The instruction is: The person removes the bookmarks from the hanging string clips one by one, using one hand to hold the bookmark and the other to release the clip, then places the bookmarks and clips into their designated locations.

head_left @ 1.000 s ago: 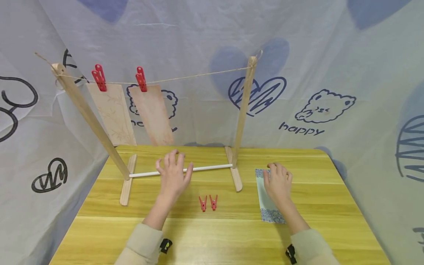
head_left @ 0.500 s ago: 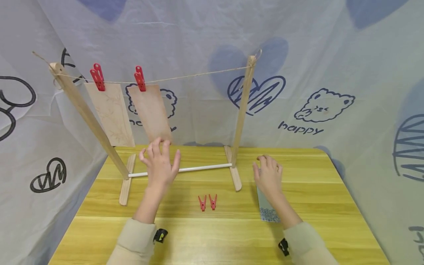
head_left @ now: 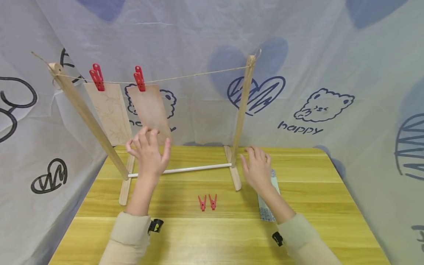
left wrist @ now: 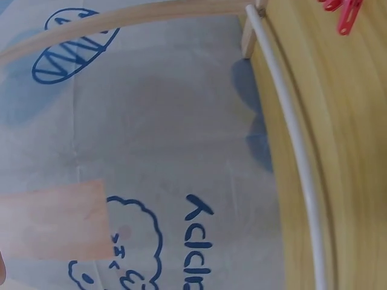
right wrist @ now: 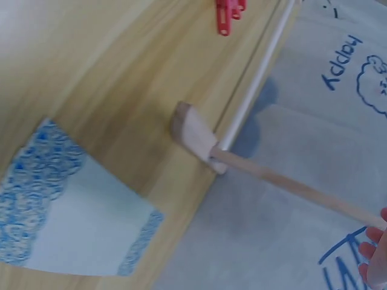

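My left hand [head_left: 150,154] is raised in front of the wooden rack, its fingers spread and holding nothing; it overlaps the lower end of a plain tan paper strip [head_left: 150,106]. That strip and a patterned beige one [head_left: 109,114] hang from a string [head_left: 198,74], each under a red clothespin [head_left: 139,79]. Above the table near the rack's right post [head_left: 243,110] is my right hand [head_left: 258,167], fingers loosely bent, nothing in them. Beneath its forearm lies a pale green paper strip with blue patterned ends [right wrist: 91,217]. Two small red clothespins [head_left: 207,202] lie on the table between the hands.
The rack stands on two wooden feet [head_left: 236,179] joined by a white rod [head_left: 198,168]. A wood-grain table [head_left: 314,206] carries everything. A printed cloth [head_left: 198,33] hangs behind and at both sides.
My left hand has moved left and up toward the hanging strips. The right hand has shifted left and farther away, from over the pale green strip toward the right post.
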A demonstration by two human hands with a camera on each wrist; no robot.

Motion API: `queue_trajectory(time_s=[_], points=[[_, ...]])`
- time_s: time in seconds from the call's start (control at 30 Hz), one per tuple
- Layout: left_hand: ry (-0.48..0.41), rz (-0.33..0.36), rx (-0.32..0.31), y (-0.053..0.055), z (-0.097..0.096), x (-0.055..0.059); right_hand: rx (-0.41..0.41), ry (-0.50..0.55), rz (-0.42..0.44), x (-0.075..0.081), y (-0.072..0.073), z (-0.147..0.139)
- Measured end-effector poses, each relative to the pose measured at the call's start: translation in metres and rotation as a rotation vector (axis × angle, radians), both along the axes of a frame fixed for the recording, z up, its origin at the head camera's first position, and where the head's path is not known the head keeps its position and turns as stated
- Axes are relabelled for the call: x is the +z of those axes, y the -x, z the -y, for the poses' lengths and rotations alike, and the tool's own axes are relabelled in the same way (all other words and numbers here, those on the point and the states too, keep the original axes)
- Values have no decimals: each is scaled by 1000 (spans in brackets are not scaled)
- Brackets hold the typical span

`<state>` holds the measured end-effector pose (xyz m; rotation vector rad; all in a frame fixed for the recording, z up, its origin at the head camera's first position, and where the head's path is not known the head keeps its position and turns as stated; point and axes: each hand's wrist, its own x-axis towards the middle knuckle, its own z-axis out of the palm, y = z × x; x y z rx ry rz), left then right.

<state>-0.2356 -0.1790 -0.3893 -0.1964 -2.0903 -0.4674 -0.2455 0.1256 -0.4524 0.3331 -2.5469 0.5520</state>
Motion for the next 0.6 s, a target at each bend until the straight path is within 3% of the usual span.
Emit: queue_trajectory(time_s=[0.2,0.6], points=[[-6,-69,29,3,4,14,27,0,-4,14,1,12],[7,-83,39,6,17,54,113,33,-38,40,3,41]])
